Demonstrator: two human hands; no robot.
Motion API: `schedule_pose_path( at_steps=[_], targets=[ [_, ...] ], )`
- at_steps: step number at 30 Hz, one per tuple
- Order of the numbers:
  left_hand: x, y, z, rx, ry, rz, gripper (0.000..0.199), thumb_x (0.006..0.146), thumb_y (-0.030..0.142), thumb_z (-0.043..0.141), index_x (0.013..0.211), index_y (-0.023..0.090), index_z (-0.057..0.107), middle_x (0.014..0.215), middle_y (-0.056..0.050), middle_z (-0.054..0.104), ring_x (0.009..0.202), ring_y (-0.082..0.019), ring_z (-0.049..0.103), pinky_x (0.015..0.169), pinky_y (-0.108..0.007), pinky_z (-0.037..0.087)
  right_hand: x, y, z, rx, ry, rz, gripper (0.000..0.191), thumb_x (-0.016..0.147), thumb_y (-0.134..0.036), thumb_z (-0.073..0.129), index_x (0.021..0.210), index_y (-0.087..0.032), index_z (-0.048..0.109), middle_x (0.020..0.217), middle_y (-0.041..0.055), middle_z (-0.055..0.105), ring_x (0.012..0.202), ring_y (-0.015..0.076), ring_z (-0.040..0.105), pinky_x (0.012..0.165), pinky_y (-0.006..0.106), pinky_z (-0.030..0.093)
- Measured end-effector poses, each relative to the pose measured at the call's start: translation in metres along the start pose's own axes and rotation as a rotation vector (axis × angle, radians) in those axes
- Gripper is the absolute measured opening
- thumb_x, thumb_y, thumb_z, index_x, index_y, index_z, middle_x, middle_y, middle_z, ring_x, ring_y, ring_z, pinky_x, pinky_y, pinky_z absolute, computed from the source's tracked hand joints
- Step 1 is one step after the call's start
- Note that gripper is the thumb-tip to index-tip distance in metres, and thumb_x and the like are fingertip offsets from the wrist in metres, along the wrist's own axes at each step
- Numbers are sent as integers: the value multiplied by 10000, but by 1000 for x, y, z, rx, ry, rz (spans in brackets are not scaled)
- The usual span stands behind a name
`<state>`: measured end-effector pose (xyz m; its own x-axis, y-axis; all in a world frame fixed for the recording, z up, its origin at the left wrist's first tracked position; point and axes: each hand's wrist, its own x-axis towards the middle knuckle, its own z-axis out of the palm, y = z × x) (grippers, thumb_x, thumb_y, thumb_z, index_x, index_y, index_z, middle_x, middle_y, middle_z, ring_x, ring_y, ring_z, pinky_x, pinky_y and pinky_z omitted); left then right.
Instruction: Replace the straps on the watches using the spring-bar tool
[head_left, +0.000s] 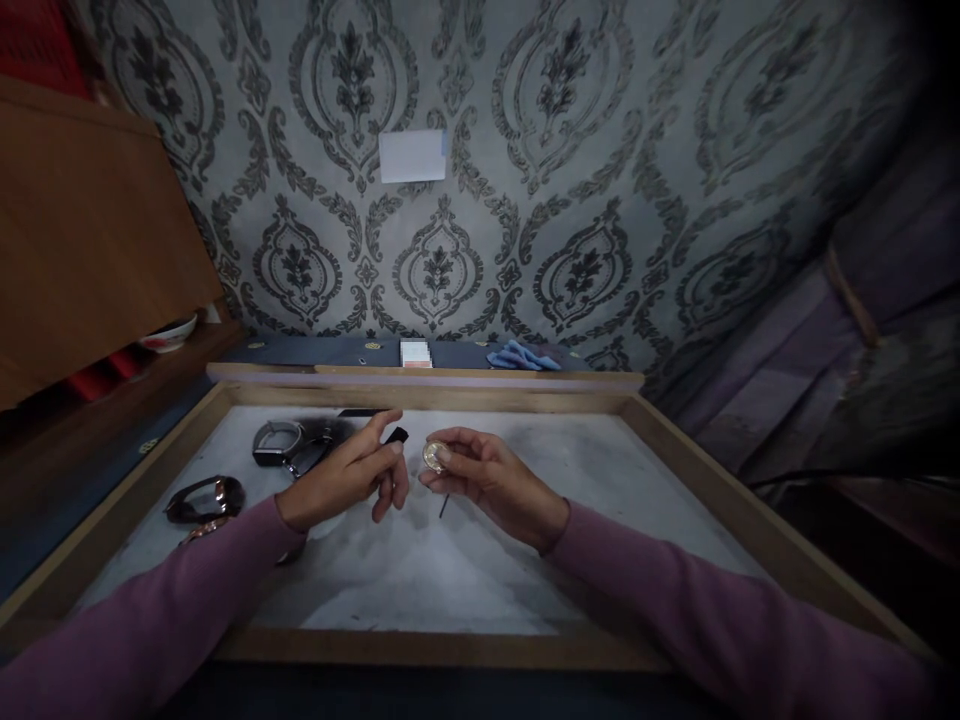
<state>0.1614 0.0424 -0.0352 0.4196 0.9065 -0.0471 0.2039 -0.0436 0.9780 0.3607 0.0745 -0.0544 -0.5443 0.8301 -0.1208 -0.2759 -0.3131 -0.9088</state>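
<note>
Over the middle of a wood-framed tray (405, 645), my right hand (491, 478) is closed on a round gold-coloured watch piece (434, 456), its thumb on the near side. To its left, my left hand (356, 470) pinches a small black item (397, 436) between thumb and fingers, with the index finger stretched out. The two hands are apart. A thin dark stick-like piece (444, 506) shows just below my right hand. At the tray's left lie a silver-cased watch (277, 443) and a dark watch with a rose-gold part (204, 499).
Behind the tray are a stack of white cards (415, 354) and a blue cloth (523, 355). A wooden cabinet (90, 230) and a bowl (169, 333) stand at the left. Patterned wallpaper rises behind, and a curtain hangs at the right.
</note>
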Motion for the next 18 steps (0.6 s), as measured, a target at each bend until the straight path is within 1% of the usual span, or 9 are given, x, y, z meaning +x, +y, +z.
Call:
schedule_pose_path(
  at_steps=[2, 4, 6, 7, 9, 11, 14, 16, 18],
  targets=[
    [-1, 1, 0, 0, -28, 24, 477, 966, 468, 380, 1298, 144, 271, 629, 34, 633, 436, -103, 541, 467, -244, 276, -1, -1, 0, -17, -7, 5, 432, 603, -361, 880, 895, -150, 642, 822, 16, 682, 694, 130, 691, 671, 254, 541],
    [1, 0, 0, 13, -43, 47, 385, 958, 499, 397, 1136, 159, 366, 607, 37, 616, 443, -103, 538, 472, -244, 300, -1, -2, 0, -44, -6, -3, 408, 616, -369, 870, 875, -146, 648, 794, 16, 684, 697, 133, 690, 636, 240, 521],
    [2, -2, 0, 35, -46, 62, 333, 948, 514, 420, 980, 184, 389, 588, 41, 597, 459, -101, 527, 476, -240, 320, -1, -4, -1, -66, 13, -25, 382, 626, -363, 863, 853, -149, 643, 786, 15, 687, 711, 135, 690, 621, 228, 500],
    [3, -3, 0, 44, -46, 65, 325, 943, 515, 431, 936, 192, 390, 582, 42, 589, 466, -100, 518, 476, -236, 324, 0, -4, -1, -72, 27, -35, 371, 630, -357, 861, 845, -152, 639, 790, 15, 690, 720, 135, 689, 621, 224, 493],
    [4, -6, 0, 48, -56, 70, 323, 937, 512, 448, 910, 192, 411, 579, 43, 577, 481, -98, 498, 472, -229, 319, -1, -6, 0, -72, 34, -41, 355, 638, -349, 857, 829, -154, 630, 797, 18, 695, 726, 132, 682, 612, 216, 482],
    [5, -6, 0, 45, -83, 64, 333, 930, 516, 459, 916, 183, 448, 580, 44, 559, 486, -95, 474, 469, -223, 309, -1, -7, 1, -65, -11, -27, 354, 643, -351, 854, 840, -151, 638, 784, 18, 691, 701, 123, 666, 579, 206, 468],
    [5, -3, 0, 54, -112, 55, 382, 920, 543, 458, 906, 164, 500, 595, 43, 521, 497, -88, 440, 468, -219, 299, -2, -8, 2, -53, -100, -10, 414, 637, -352, 857, 947, -157, 665, 786, 10, 679, 651, 112, 641, 529, 202, 454],
    [5, -2, 0, 62, -101, 47, 411, 913, 566, 453, 880, 159, 509, 594, 46, 490, 496, -83, 409, 460, -214, 283, -3, -7, 3, -59, -116, -24, 449, 650, -351, 849, 1020, -168, 672, 802, 6, 671, 647, 109, 636, 519, 202, 453],
    [5, -3, 0, 61, -75, 34, 413, 914, 570, 448, 873, 162, 500, 579, 56, 462, 481, -79, 369, 448, -211, 257, -3, -6, 3, -77, -107, -51, 441, 674, -350, 833, 1048, -174, 678, 810, 5, 665, 656, 107, 632, 522, 198, 449]
  ],
)
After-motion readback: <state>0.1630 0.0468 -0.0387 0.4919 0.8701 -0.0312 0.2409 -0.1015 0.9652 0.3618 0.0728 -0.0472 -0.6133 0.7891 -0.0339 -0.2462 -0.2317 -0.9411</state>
